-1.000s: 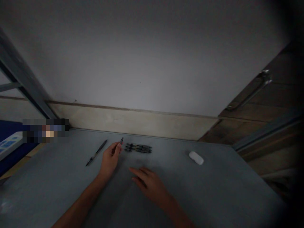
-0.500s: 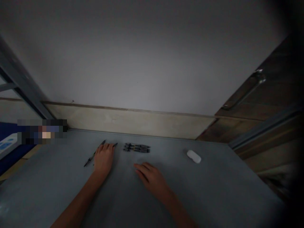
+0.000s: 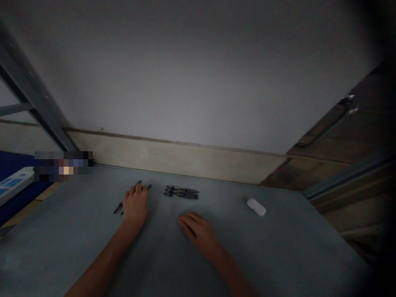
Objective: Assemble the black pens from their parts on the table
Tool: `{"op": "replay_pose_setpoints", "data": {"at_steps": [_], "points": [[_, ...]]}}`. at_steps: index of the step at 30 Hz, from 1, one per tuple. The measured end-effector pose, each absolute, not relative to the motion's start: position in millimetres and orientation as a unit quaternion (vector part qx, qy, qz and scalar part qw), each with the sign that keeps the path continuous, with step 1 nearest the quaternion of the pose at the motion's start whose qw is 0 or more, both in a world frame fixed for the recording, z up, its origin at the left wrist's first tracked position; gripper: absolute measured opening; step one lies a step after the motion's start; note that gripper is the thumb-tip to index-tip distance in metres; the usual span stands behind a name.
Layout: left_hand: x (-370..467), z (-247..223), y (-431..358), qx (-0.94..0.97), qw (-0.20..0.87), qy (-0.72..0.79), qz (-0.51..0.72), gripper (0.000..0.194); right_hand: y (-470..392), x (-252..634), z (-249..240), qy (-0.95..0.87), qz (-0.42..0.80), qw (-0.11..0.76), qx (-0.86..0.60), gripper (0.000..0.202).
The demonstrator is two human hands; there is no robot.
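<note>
My left hand lies over dark pens on the table, its fingers curled down on them. One pen shows past the hand's left side, and a dark tip sticks out beyond the fingers. The middle of these pens is hidden beneath the hand. To the right, several dark pens lie side by side in a neat bunch. My right hand rests on the table in front of that bunch, fingers stretched out and loosely bent, with nothing visible in them.
A white rounded case lies on the right of the grey table. Behind the table rises a wall with a tiled strip. At left are a metal post and a white power strip on blue.
The view has shifted slightly. My left hand has moved a little left over the pens and now covers more of the left one. My right hand stays about where it was.
</note>
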State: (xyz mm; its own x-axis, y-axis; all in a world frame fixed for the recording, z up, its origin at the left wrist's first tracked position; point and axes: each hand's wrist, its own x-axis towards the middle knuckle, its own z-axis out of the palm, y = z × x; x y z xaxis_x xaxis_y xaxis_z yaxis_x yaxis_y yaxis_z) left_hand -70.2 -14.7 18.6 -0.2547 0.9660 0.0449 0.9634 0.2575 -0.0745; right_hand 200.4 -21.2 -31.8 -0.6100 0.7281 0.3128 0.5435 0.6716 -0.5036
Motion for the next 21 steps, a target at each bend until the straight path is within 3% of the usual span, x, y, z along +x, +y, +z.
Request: {"op": "replay_pose_setpoints", "data": {"at_steps": [21], "points": [[-74.0,21.0,-15.0,-0.596,0.031,-0.802,0.027,0.055,-21.9,199.9,-29.7,-0.887,0.163,0.243,-0.357,0.024]]}}
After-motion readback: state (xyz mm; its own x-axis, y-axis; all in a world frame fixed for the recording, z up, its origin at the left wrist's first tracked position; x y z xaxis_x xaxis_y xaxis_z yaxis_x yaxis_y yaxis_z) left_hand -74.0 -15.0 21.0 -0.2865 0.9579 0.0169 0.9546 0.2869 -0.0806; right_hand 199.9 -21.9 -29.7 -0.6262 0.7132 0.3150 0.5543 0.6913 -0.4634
